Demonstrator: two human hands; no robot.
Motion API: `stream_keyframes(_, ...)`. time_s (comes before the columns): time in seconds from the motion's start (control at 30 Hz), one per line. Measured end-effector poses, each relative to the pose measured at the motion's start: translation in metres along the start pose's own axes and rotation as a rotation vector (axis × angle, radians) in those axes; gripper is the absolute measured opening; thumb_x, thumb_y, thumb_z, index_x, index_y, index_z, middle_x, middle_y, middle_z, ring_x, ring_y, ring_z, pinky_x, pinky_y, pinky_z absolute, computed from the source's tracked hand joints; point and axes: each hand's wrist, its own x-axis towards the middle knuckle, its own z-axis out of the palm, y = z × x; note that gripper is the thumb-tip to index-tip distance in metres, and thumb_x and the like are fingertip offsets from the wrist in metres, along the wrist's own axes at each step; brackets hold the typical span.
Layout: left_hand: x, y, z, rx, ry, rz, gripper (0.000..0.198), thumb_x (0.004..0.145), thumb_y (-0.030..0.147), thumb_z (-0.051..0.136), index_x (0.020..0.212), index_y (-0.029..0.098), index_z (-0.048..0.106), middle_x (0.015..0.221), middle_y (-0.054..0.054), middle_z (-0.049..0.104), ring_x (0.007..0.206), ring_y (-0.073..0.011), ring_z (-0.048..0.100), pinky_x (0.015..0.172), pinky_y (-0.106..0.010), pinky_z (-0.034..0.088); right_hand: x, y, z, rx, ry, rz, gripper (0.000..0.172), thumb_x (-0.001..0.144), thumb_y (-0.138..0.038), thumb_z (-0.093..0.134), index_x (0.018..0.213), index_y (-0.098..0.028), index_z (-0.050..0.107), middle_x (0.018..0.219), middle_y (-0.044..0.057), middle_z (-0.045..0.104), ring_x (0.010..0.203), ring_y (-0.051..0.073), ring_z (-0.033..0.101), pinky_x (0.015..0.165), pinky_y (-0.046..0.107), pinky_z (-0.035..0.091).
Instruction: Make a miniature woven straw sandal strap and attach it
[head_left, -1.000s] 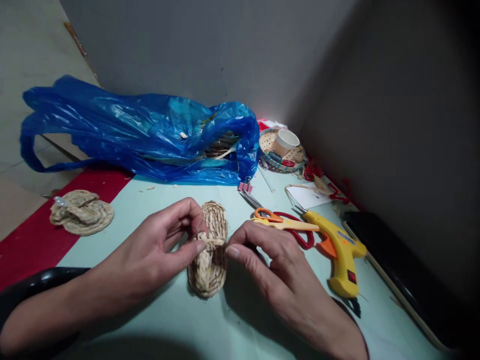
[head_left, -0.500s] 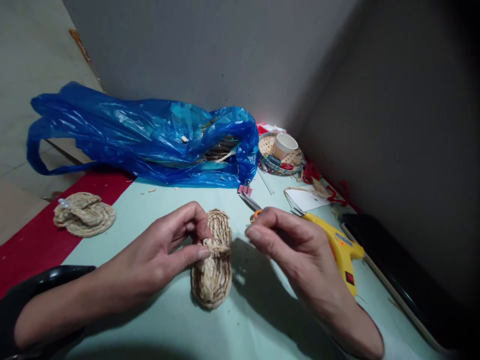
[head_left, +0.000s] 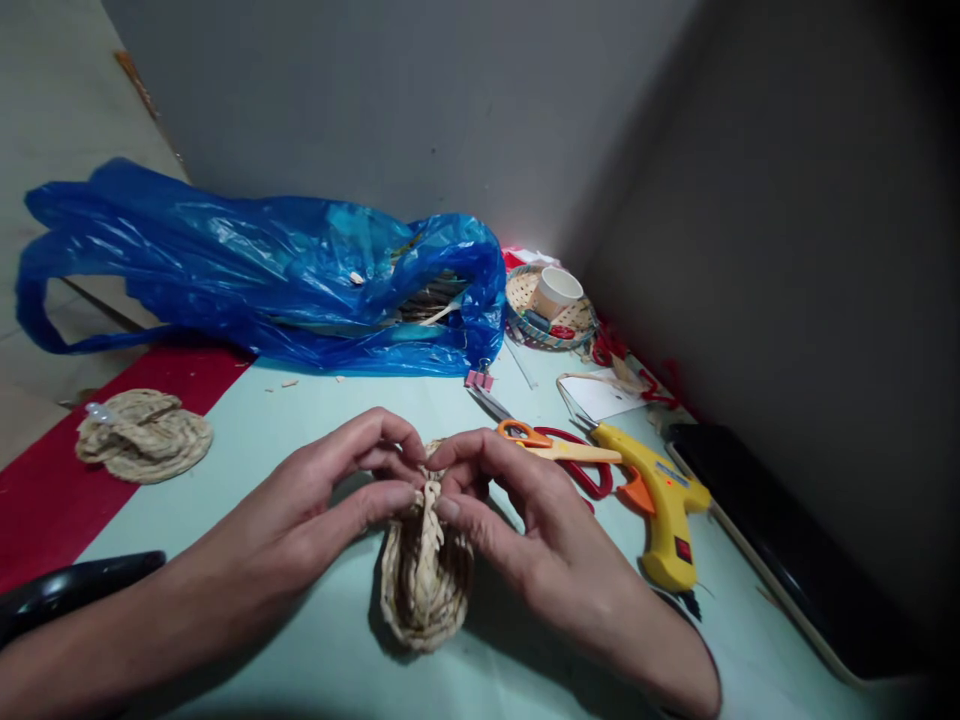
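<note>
A small woven straw sandal (head_left: 424, 585) lies on the pale green table (head_left: 315, 420) in front of me. My left hand (head_left: 330, 500) pinches its strap from the left with thumb and forefinger. From the right, my right hand (head_left: 510, 510) pinches the same strap, fingertips meeting the left hand's over the sandal's middle. The far half of the sandal is hidden behind my fingers.
A second woven straw piece (head_left: 142, 435) lies on the red strip at left. A blue plastic bag (head_left: 262, 275) fills the back. To the right lie orange-handled scissors (head_left: 551, 445), a yellow glue gun (head_left: 660, 500), a small basket with a cup (head_left: 551, 300) and a black tray (head_left: 772, 540).
My right hand went out toward the scissors and glue gun, then came back to the sandal's strap. The sandal now sits closer to me.
</note>
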Motion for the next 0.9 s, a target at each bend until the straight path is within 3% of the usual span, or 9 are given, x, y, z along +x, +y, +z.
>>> stream_keyframes(0.17,-0.008,0.002,0.001,0.27,0.302,0.002,0.016,0.094,0.046,0.054,0.09,0.034,0.064,0.088,0.008,0.071,0.086,-0.0164,0.064,0.073,-0.021,0.045,0.001,0.001,-0.003,-0.014,0.066,0.005,0.011,0.095,-0.02,0.057,0.101,-0.019,0.066,0.093,0.003,0.068,0.085,0.016,0.062,0.079,0.031,0.048)
stream_keyframes(0.23,-0.012,0.001,0.006,0.32,0.355,-0.027,0.019,0.092,0.048,0.055,0.085,0.034,0.066,0.082,0.008,0.071,0.079,-0.0168,0.063,0.068,-0.022,0.044,0.001,0.003,-0.003,-0.038,0.087,-0.001,0.01,0.094,-0.02,0.056,0.1,-0.018,0.065,0.093,0.002,0.068,0.084,0.016,0.062,0.078,0.03,0.048)
stream_keyframes(0.37,-0.017,0.002,0.016,0.314,0.32,-0.104,0.02,0.084,0.052,0.061,0.082,0.033,0.07,0.077,0.004,0.071,0.074,-0.02,0.063,0.062,-0.027,0.044,0.001,0.003,-0.001,-0.089,0.138,-0.065,0.006,0.093,-0.016,0.057,0.095,-0.019,0.062,0.088,0.0,0.064,0.08,0.014,0.059,0.074,0.027,0.046)
stream_keyframes(0.5,-0.014,-0.001,0.017,0.192,0.274,-0.188,0.017,0.077,0.046,0.07,0.083,0.031,0.068,0.067,0.004,0.061,0.065,-0.0183,0.055,0.061,-0.029,0.045,-0.002,0.003,0.002,-0.124,0.155,-0.114,0.007,0.092,-0.015,0.059,0.097,-0.02,0.061,0.093,0.001,0.065,0.085,0.015,0.059,0.078,0.028,0.045)
stream_keyframes(0.7,-0.008,-0.013,0.012,-0.144,0.13,-0.257,0.027,0.077,0.042,0.075,0.088,0.026,0.056,0.075,0.005,0.063,0.074,-0.0159,0.061,0.067,-0.025,0.052,-0.004,0.007,0.006,-0.152,0.1,-0.149,0.029,0.092,-0.013,0.058,0.12,-0.019,0.057,0.1,0.003,0.067,0.097,0.019,0.06,0.092,0.034,0.046)
stream_keyframes(0.9,-0.011,-0.002,0.02,-0.355,0.189,-0.358,0.031,0.074,0.035,0.075,0.085,0.027,0.047,0.075,0.009,0.069,0.073,-0.0112,0.062,0.067,-0.021,0.048,-0.007,0.003,0.005,-0.167,0.051,-0.15,0.027,0.095,-0.015,0.056,0.121,-0.019,0.057,0.105,0.003,0.067,0.097,0.017,0.06,0.091,0.033,0.047)
